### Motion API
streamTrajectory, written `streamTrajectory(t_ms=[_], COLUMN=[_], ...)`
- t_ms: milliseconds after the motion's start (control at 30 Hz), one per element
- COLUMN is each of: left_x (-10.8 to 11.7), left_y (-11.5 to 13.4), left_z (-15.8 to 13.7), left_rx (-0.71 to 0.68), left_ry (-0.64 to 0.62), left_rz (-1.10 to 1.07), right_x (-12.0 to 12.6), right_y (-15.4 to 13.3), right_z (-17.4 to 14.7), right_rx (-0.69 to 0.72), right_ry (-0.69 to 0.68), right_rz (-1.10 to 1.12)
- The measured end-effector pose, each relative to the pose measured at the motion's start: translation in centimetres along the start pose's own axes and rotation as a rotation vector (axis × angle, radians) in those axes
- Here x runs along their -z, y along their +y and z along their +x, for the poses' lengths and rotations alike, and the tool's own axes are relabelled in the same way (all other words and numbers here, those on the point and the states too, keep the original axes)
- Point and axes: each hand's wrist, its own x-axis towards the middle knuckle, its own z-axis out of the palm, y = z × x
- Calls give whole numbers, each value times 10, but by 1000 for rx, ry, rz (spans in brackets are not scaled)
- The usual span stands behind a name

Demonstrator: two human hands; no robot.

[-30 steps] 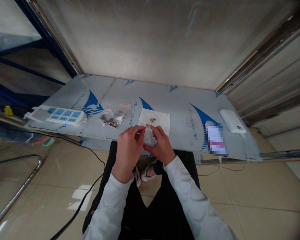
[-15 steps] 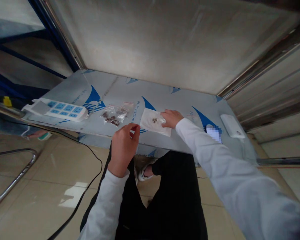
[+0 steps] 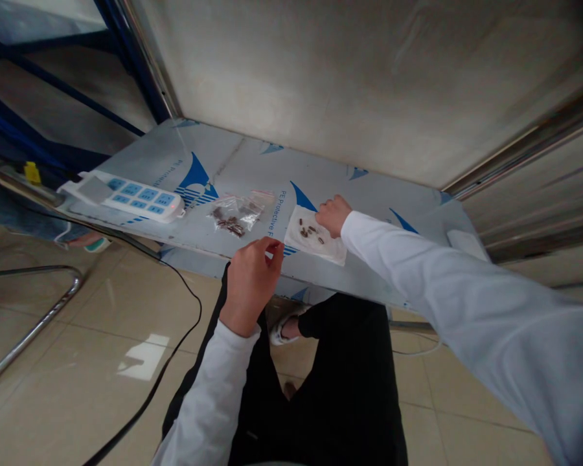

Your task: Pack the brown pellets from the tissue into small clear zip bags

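A white paper sheet (image 3: 328, 254) lies on the film-covered metal table, with several small dark brown pieces (image 3: 311, 230) scattered on it. My left hand (image 3: 252, 281) is closed in a pinch by the sheet's left corner; whether its fingertips grip the paper or a small piece is hidden. Over the sheet's far right edge, my right hand (image 3: 334, 215) is closed with curled fingers, and anything in them is out of sight. Left of the paper sit clear zip bags (image 3: 240, 212), the nearer one holding more brown pieces.
A white power strip (image 3: 133, 197) with blue sockets lies on the table's left part. At the right end is a white box-like object (image 3: 466, 244), partly behind my sleeve. A grey wall panel (image 3: 296, 84) rises behind the table (image 3: 233, 158). A black cable (image 3: 189, 298) hangs at the left.
More brown pieces show on the sheet, spread apart. My right hand has lifted slightly away from the pieces toward the far edge. My left hand keeps its pinch; the view has shifted.
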Motion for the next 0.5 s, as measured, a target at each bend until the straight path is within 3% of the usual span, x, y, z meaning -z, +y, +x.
streamTrajectory(t_ms=[167, 300, 367, 433, 500], left_x=[0, 3, 5, 5, 4], left_y=[0, -4, -9, -14, -18], left_z=[0, 0, 0, 1, 2], left_rx=[-1, 16, 28, 38, 43], left_ry=[-12, -18, -12, -2, -1], left_rz=[2, 6, 19, 35, 45], right_x=[1, -4, -20, -44, -75], right_y=[-8, 22, 55, 91, 118], right_z=[1, -12, -27, -45, -62], right_rx=[14, -50, -208, -507, -674], right_ry=[43, 75, 143, 224, 249], right_rz=[-24, 130, 313, 498, 498])
